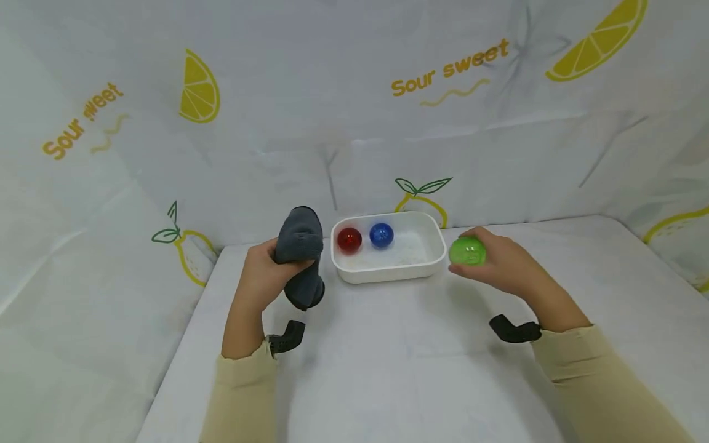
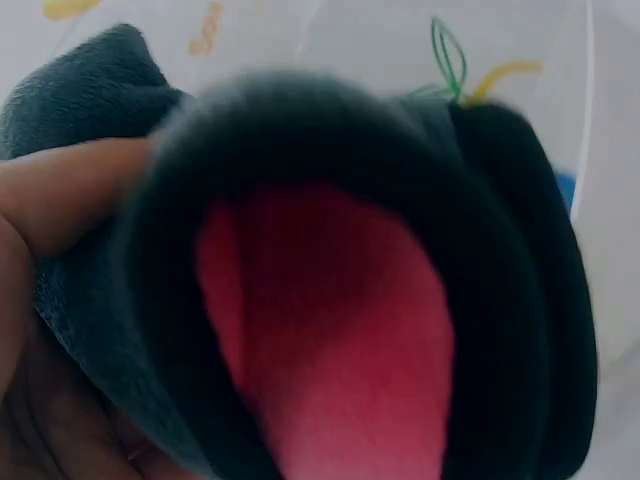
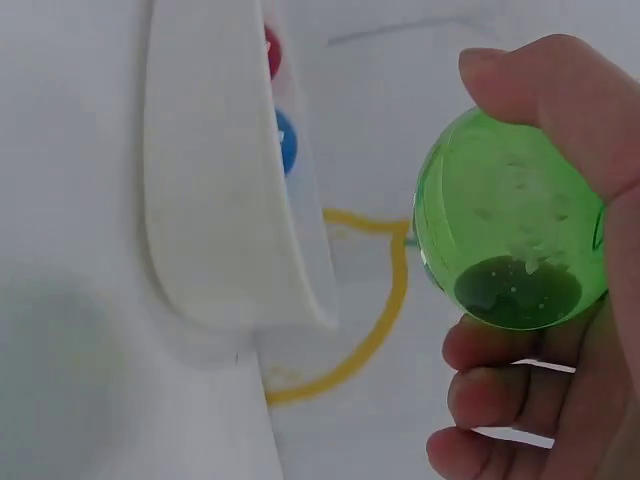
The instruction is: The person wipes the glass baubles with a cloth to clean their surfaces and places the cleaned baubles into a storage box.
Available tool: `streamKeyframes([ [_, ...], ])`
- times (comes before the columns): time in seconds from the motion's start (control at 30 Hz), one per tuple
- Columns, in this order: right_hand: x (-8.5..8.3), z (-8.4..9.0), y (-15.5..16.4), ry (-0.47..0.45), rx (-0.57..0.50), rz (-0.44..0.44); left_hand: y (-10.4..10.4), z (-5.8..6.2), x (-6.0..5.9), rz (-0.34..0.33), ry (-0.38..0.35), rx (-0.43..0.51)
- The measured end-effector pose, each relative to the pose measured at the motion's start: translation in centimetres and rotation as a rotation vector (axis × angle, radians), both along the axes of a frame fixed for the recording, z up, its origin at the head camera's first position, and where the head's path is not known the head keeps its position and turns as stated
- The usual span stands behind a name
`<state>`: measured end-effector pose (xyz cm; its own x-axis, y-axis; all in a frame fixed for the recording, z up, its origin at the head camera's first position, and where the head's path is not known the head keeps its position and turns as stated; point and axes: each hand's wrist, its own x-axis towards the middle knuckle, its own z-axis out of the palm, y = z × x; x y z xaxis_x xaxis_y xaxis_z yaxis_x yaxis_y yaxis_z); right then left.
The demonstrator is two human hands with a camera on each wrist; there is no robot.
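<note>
My left hand (image 1: pixel 260 274) grips a dark grey, soft fabric thing (image 1: pixel 301 255), thumb across its near side, just left of the white tray. In the left wrist view this fabric thing (image 2: pixel 290 110) has a rounded, dark-rimmed opening with a pink inside; its kind is unclear. Beyond the tray's right end, my right hand (image 1: pixel 504 261) holds a see-through green ball (image 1: pixel 467 251) between thumb and fingers. A darker patch shows low in the green ball (image 3: pixel 510 220) in the right wrist view. Inside the white tray (image 1: pixel 388 272) lie a red ball (image 1: pixel 349 240) and a blue ball (image 1: pixel 381 235).
The tray stands near the back of a table (image 1: pixel 376 363) covered in white cloth. Right behind it rises a white curtain (image 1: pixel 277 147) printed with lemons and lettering. A black wrist mount (image 1: pixel 288 336) juts inward from the left wrist, another black mount (image 1: pixel 515 330) from the right.
</note>
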<state>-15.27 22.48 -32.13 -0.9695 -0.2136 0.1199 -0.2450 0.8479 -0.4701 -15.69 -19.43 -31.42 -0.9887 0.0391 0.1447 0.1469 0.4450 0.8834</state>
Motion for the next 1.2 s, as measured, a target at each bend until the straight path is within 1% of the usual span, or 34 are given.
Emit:
streamKeyframes([
  [0.1,0.3,0.0,-2.7,0.068,-0.073,0.064,1.5,0.1,0.4,-0.086,0.019,0.137],
  [0.2,0.7,0.0,-5.0,0.129,-0.157,0.108,3.1,-0.1,0.6,-0.169,0.014,0.228],
  [0.33,1.7,-0.2,-7.2,0.24,-0.264,0.194,5.0,-0.4,0.6,-0.241,-0.009,0.276],
  [0.47,2.5,0.0,-8.6,0.384,-0.322,0.284,6.2,-0.3,0.7,-0.291,-0.039,0.298],
  [0.57,3.0,0.1,-9.4,0.471,-0.337,0.305,6.9,-0.3,0.9,-0.349,-0.051,0.313],
  [0.67,3.4,0.0,-10.0,0.516,-0.339,0.306,7.6,-0.4,1.1,-0.42,-0.063,0.322],
  [0.73,3.6,0.0,-10.4,0.543,-0.328,0.307,8.0,-0.5,1.2,-0.452,-0.08,0.328],
  [0.83,3.8,-0.2,-10.8,0.576,-0.315,0.308,8.6,-0.6,1.4,-0.463,-0.114,0.342],
  [0.97,3.8,-0.6,-10.9,0.626,-0.274,0.283,9.0,-0.8,1.7,-0.441,-0.135,0.341],
  [1.1,3.8,-0.9,-10.9,0.702,-0.201,0.237,9.3,-0.9,1.9,-0.414,-0.117,0.325],
  [1.2,3.9,-1.0,-11.0,0.71,-0.195,0.205,9.6,-0.8,2.1,-0.388,-0.109,0.335],
])
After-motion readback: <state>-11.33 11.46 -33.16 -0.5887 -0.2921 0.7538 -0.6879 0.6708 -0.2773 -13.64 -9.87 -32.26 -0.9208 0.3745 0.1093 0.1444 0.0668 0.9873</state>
